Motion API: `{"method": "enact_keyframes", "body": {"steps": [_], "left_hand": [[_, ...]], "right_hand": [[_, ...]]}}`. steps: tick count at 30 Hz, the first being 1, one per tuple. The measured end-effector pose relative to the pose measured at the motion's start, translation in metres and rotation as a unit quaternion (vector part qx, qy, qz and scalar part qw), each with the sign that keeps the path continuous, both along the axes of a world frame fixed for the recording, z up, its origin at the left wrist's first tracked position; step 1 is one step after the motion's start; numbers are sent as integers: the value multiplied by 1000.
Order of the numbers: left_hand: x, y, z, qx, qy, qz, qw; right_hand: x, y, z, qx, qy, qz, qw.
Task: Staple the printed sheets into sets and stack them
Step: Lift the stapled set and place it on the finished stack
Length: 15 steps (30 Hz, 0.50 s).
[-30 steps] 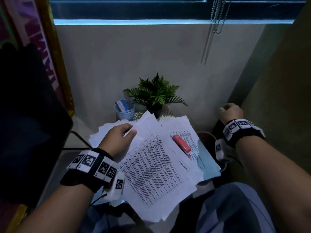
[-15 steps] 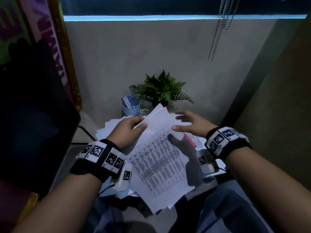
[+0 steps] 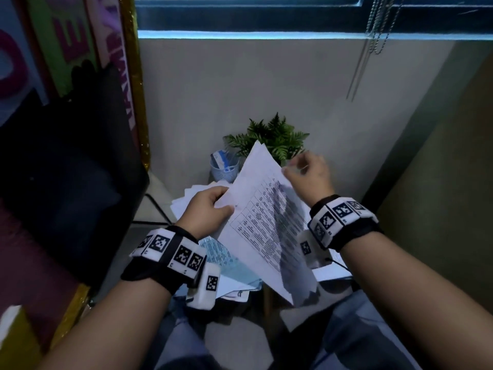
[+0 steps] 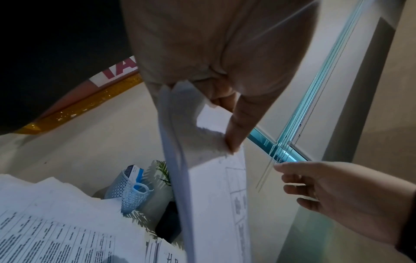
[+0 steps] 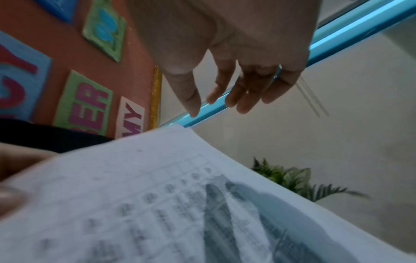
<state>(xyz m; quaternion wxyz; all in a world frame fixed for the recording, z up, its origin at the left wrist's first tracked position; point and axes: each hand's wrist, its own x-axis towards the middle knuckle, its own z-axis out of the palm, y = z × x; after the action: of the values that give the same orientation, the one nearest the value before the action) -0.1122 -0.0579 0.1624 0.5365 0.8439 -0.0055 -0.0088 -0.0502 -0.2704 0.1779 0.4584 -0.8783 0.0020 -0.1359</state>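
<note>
The left hand (image 3: pixel 206 209) pinches a thin set of sheets (image 3: pixel 266 225) at its left edge, thumb on the printed face and fingers behind, and holds it lifted and tilted above the pile (image 3: pixel 192 193) on the small table, its far corner pointing up toward the plant (image 3: pixel 274 140). The sheets are white, and the top one carries a ruled table of small dark print in rows and columns; the text is too blurred to read. The left wrist view shows the set nearly edge-on as a few layers, slightly fanned where the thumb (image 4: pixel 238 128) presses them. The right hand (image 3: pixel 306 174) hangs at the set's right edge, near its upper end, fingers loosely spread and relaxed, gripping nothing; the right wrist view shows the fingers (image 5: pixel 245 92) clear of the paper, with their shadow falling across the print. Whether a fingertip grazes the edge cannot be told from the head view. Under the lifted set lie more sheets, loose and uneven, some printed with the same kind of table, one pale blue page (image 3: pixel 226 260) showing beneath the left wrist. Behind the pile stand a blue mesh cup (image 3: pixel 224 169) with a small box in it and the plant in a dark pot, against a grey wall
</note>
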Motion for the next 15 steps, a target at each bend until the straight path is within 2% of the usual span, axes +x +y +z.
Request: {"method": "enact_keyframes", "body": {"steps": [3,5,8,15], "left_hand": [[1,-4,-2,6,-11,19,1000],[-1,-6,-2,8,-20,20,1000],[-4,-8,-3,15,-33,10,999],[-7,-12,-3,23,-36,7,999]], "right_hand": [[-26,21,1,59,136,91,985],[-38,31,-5,85,192,117,971],[-45,44,-11,119,217,113,962],[-47,53,-7,136,270,103,948]]}}
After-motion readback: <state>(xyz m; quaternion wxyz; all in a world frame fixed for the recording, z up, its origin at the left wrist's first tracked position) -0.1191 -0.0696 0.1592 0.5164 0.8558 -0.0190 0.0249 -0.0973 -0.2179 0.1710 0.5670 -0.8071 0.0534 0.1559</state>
